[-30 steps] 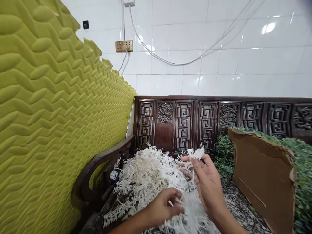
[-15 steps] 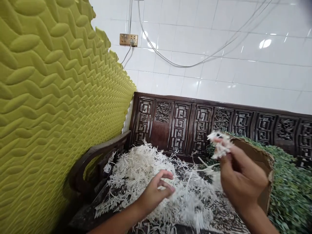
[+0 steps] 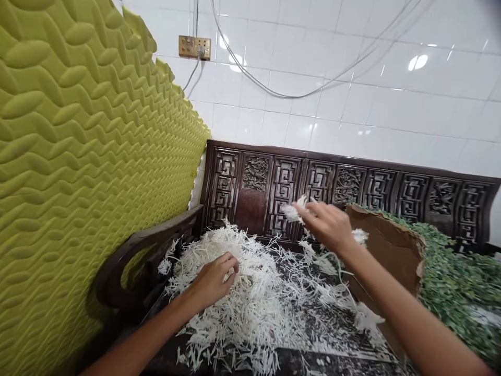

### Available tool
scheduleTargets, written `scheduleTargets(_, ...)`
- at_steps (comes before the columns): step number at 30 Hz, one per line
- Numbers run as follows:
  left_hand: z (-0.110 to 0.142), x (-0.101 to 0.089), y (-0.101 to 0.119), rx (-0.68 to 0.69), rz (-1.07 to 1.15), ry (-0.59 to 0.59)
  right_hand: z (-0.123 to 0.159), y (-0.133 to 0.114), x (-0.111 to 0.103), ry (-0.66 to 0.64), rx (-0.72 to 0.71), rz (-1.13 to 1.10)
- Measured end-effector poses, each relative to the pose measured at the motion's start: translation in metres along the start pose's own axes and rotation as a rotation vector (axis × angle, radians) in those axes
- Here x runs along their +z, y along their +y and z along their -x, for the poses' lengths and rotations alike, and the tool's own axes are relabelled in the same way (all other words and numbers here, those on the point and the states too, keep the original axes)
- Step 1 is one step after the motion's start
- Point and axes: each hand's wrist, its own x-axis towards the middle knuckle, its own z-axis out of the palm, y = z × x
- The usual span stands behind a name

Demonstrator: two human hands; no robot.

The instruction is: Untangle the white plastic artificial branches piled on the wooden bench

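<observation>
A heap of white plastic fern sprigs [image 3: 250, 292] lies on the seat of a dark carved wooden bench [image 3: 274, 183]. My left hand [image 3: 213, 279] rests on the left side of the heap, fingers curled into the sprigs. My right hand [image 3: 326, 224] is raised above the heap near the bench back, pinching a white sprig [image 3: 291, 210] whose tips stick out to the left of my fingers.
A large yellow-green embossed foam panel [image 3: 78, 172] leans at the left over the bench armrest [image 3: 136, 256]. A torn cardboard sheet [image 3: 383, 250] stands at the right against green artificial foliage [image 3: 457, 282]. Behind is a white tiled wall with a socket [image 3: 194, 47] and cables.
My right hand has swung left and forward with a sprig toward the bench back. My left hand has come down from above the heap and dug into the sprigs.
</observation>
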Motion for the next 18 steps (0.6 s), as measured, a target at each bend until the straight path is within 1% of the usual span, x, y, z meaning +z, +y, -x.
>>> scheduleTargets(2,0.0,-0.003,-0.004,0.0,-0.021,-0.014,0.02,-0.035,0.025,-0.049,-0.056,-0.066)
scheduleTargets(4,-0.001,-0.003,-0.007,-0.02,0.015,-0.017,0.042,-0.077,0.047,-0.099,-0.101,-0.134)
scheduleTargets(6,-0.001,-0.003,-0.009,-0.055,0.081,-0.043,0.059,-0.115,0.061,-0.149,-0.136,-0.196)
scheduleTargets(8,0.0,-0.003,-0.009,-0.087,0.165,-0.138,0.071,-0.141,0.067,-0.188,-0.162,-0.249)
scheduleTargets(10,0.004,-0.003,-0.008,-0.092,0.224,-0.266,0.077,-0.156,0.066,-0.215,-0.153,-0.285)
scheduleTargets(12,0.007,-0.002,-0.006,-0.074,0.234,-0.358,0.08,-0.162,0.064,-0.248,-0.113,-0.338)
scheduleTargets(15,0.01,0.003,-0.003,-0.094,0.21,-0.405,0.082,-0.166,0.063,-0.298,-0.047,-0.434)
scheduleTargets(18,0.008,0.009,-0.002,-0.173,0.211,-0.39,0.085,-0.167,0.066,-0.286,0.027,-0.493)
